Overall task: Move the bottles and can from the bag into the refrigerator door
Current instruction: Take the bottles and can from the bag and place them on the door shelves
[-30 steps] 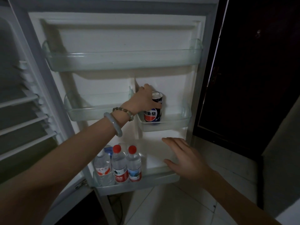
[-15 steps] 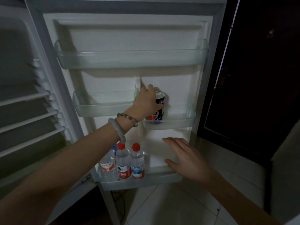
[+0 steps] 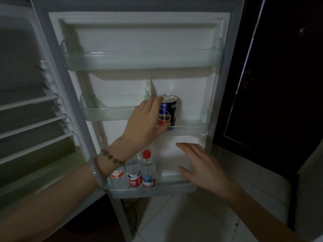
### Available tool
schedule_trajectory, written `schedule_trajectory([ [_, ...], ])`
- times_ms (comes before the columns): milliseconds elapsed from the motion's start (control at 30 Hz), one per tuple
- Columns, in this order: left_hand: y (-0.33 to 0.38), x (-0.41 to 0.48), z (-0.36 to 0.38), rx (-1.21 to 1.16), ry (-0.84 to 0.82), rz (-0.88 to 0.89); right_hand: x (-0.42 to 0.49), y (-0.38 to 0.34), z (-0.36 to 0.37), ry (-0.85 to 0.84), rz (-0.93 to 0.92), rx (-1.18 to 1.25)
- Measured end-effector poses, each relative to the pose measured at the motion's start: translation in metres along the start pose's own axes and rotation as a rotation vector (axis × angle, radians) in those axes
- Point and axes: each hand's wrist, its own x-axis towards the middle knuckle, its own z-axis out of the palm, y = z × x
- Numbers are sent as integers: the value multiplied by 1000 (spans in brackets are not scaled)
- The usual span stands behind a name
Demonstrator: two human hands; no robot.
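Three bottles stood upright in the bottom bin of the refrigerator door, partly behind the left wrist. Left hand touched the left side of the one can, fingers curled loosely; whether it gripped, could not tell. Can stood upright in the small right middle bin. Right hand spread wide, holding nothing, beside the bottom bin.

Left bottle half behind wrist; can partly behind left hand.
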Motion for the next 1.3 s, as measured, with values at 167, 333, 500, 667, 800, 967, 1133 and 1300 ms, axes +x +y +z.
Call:
schedule_trajectory([
  [167,-17,-82,7,211,-42,-7,2,-16,26,-59,-78,80],
  [333,-46,-177,-1,293,-163,-138,9,-54,87,-182,-234,202],
  [500,-63,-289,-28,383,-352,-403,6,-114,152,-363,-417,247],
  [667,-60,-398,-56,416,-457,-674,-14,-181,209,-542,-572,289],
  [800,-56,-485,-71,444,-535,-839,-43,-236,267,-701,-648,316],
  [967,-58,-597,-72,423,-651,-957,-96,-295,347,-947,-685,267],
  [1133,-64,-699,-26,323,-789,-1029,-138,-331,432,-1071,-752,190],
  [1300,-88,-796,68,279,-875,-896,-192,-346,566,-1090,-873,155],
])
